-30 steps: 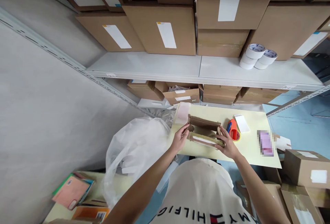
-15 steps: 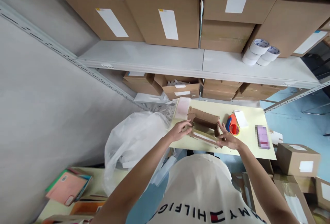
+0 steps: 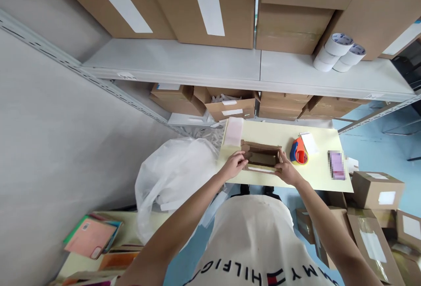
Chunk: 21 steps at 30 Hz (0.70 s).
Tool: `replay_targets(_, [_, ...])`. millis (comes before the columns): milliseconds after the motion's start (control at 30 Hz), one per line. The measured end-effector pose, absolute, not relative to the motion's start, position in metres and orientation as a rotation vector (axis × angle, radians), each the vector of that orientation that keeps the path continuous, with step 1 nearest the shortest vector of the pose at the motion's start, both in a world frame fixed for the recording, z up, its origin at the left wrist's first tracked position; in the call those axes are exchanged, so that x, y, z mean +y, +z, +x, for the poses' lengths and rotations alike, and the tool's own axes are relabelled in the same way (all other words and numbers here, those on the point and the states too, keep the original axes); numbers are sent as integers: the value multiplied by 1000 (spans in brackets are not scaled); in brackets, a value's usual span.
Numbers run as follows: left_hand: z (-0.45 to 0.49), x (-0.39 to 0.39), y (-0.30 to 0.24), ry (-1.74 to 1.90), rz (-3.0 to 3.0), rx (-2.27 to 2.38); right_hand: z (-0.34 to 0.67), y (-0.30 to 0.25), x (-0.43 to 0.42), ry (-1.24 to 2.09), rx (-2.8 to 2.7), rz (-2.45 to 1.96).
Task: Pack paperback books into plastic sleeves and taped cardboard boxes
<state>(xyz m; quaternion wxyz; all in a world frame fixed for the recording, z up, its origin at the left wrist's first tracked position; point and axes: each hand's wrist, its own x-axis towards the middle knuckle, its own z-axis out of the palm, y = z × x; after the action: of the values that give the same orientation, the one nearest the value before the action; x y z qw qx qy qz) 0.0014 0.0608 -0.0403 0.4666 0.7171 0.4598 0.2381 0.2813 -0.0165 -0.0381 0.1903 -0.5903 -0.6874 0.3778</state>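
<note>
A small cardboard box (image 3: pixel 262 147) stands on the pale yellow table (image 3: pixel 263 129), its top open towards me. My left hand (image 3: pixel 234 165) grips the left end of the box, thumb and fingers about its wall. At the right end my right hand (image 3: pixel 287 169) holds the opposite wall the same way. A white label strip runs along the near side of the box. Just right of that hand lies an orange and blue tape dispenser (image 3: pixel 298 151), partly over a white paper pad (image 3: pixel 308 142).
A pink-white sheet stack (image 3: pixel 233 131) lies at the table's left, a blurred purple item (image 3: pixel 337 165) at its right. Behind is a shelf (image 3: pixel 184 60) with cartons and tape rolls (image 3: pixel 338 45). A large plastic bag (image 3: pixel 177 167) bulges at left; cartons (image 3: pixel 375 189) are piled at right.
The box has gone from tilted to more level on the table, and its far flap no longer stands out. Both hands stay at its ends. The camera view has shifted slightly.
</note>
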Motion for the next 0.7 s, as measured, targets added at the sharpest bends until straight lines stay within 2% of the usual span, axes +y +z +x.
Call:
replay_targets(167, [-4, 69, -47, 576, 1678, 1052, 275, -46, -25, 945, -1934, -1555])
replay_targets(500, [-18, 81, -66, 529, 1650, 913, 277, -50, -51, 923, -1991, -1510])
replay_targets(700, [-15, 57, -84, 710, 1324, 879, 270, -58, -68, 932, -1587, -1619])
